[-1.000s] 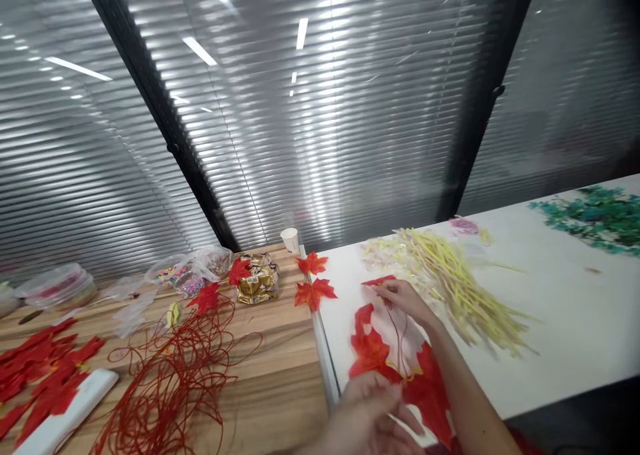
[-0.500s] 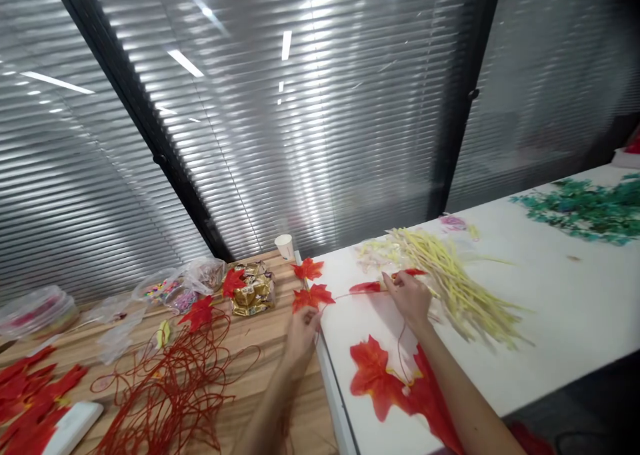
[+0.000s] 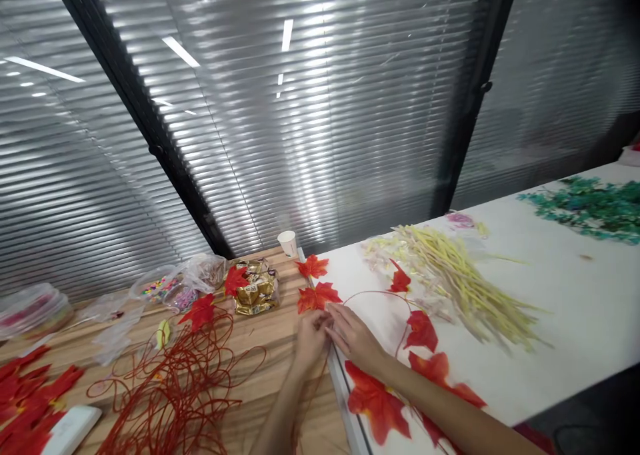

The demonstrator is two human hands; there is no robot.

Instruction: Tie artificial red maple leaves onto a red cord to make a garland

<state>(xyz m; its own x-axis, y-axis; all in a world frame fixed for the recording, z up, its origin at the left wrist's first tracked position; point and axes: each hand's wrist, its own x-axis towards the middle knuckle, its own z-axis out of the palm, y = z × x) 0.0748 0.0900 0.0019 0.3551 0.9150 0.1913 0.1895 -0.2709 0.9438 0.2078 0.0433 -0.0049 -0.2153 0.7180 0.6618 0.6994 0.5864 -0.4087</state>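
My left hand (image 3: 311, 335) and my right hand (image 3: 353, 335) meet over the seam between the wooden and white tabletops. Both are closed, fingertips together on a thin red cord (image 3: 373, 292). Just beyond them lies a red-orange fabric maple leaf (image 3: 319, 297), with another leaf (image 3: 313, 266) behind it. From the hands the cord loops right across the white top, past a small red leaf (image 3: 400, 280) and a darker one (image 3: 421, 330). Larger leaves (image 3: 376, 402) lie around and partly under my right forearm. The exact pinch is hidden by my fingers.
A tangle of red cord (image 3: 175, 382) covers the wood at left, near loose red leaves (image 3: 30, 402) and a white device (image 3: 73, 430). Behind stand a gold-wrapped pack (image 3: 257, 292) and a paper cup (image 3: 287, 243). Yellow strips (image 3: 455, 275) and green foliage (image 3: 595, 205) lie right.
My right hand has moved left and down to join my left hand, letting go of the red leaf on the white top. The leaves at right have shifted, and the cord now curves in a loop.
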